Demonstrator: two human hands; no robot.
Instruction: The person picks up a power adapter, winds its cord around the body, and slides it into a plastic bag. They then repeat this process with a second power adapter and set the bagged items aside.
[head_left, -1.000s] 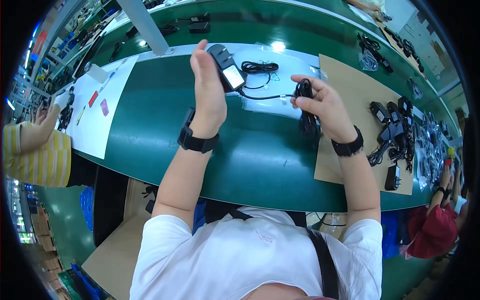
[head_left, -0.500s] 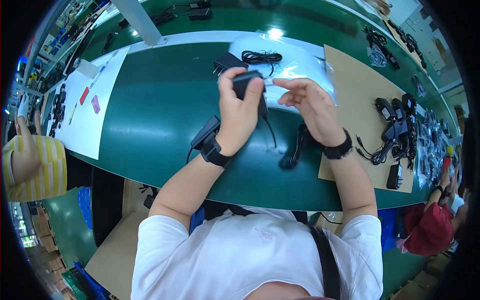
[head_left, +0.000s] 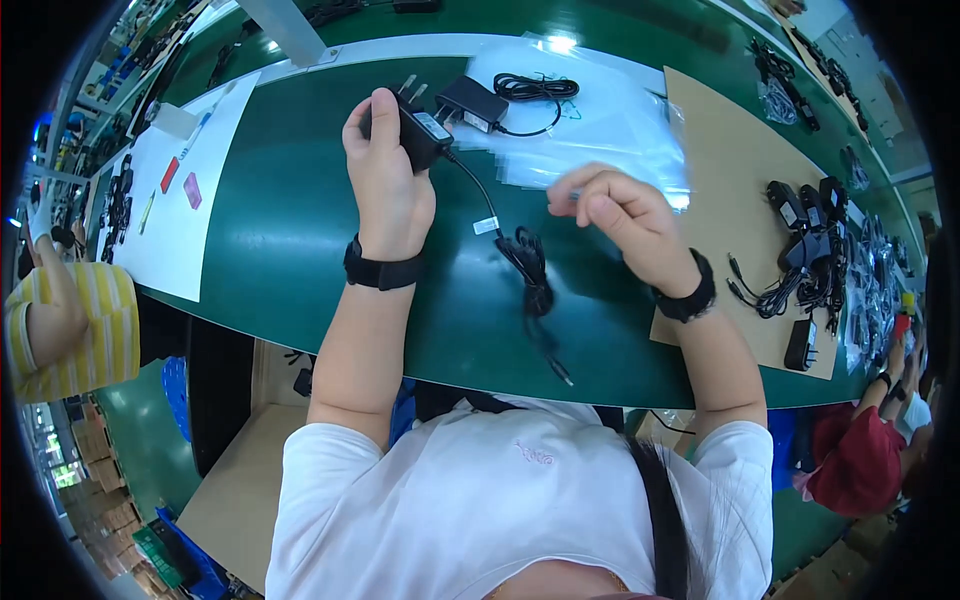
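My left hand [head_left: 390, 190] is wrapped round a black power adapter [head_left: 425, 140], its metal prongs pointing away from me and a printed label facing up. From the adapter a thin cord [head_left: 470, 180] with a small white tag runs to a bundled coil [head_left: 527, 270], which ends in a plug near the front edge. To the right, my right hand [head_left: 625, 215] has its fingers curled in and thumb against them; whether something small is pinched there is hidden. Just beyond the left hand lies another black adapter [head_left: 472, 103], with its coiled cable [head_left: 535, 88] on clear plastic bags [head_left: 610, 140].
Several black adapters with cables [head_left: 805, 230] lie on a brown cardboard sheet [head_left: 715, 180] at right. Beyond them are bagged items [head_left: 875, 270]. A white sheet [head_left: 165, 240] at left holds a red piece, a pink piece and pens. Co-workers sit at both sides.
My left hand has moved left with the adapter, turning its label and prongs into sight. The fingers of my right hand, spread before, have curled in.
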